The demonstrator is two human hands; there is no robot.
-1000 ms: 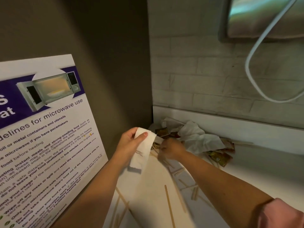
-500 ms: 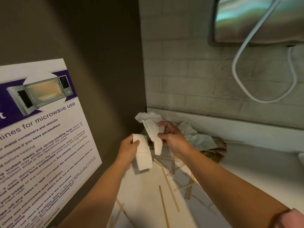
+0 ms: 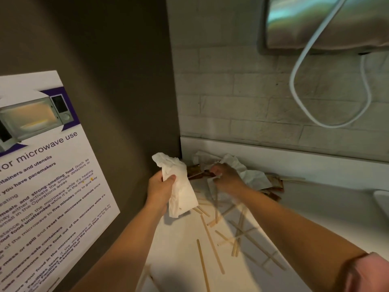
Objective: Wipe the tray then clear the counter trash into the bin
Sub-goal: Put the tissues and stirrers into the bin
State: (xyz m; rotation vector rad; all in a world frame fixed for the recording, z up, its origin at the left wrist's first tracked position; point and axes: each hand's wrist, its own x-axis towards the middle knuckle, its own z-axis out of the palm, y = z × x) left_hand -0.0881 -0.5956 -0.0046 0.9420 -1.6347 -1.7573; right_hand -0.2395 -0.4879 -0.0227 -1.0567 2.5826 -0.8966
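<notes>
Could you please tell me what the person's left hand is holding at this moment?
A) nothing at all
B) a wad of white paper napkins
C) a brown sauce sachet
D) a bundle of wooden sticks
B: the left hand grips a wad of white paper napkins, thumb pressed over it, while the wooden sticks lie loose on the counter.

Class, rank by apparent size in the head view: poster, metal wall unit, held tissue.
1. poster, nearest the camera and cropped.
2. metal unit, also cropped.
3. tissue in the left hand.
</notes>
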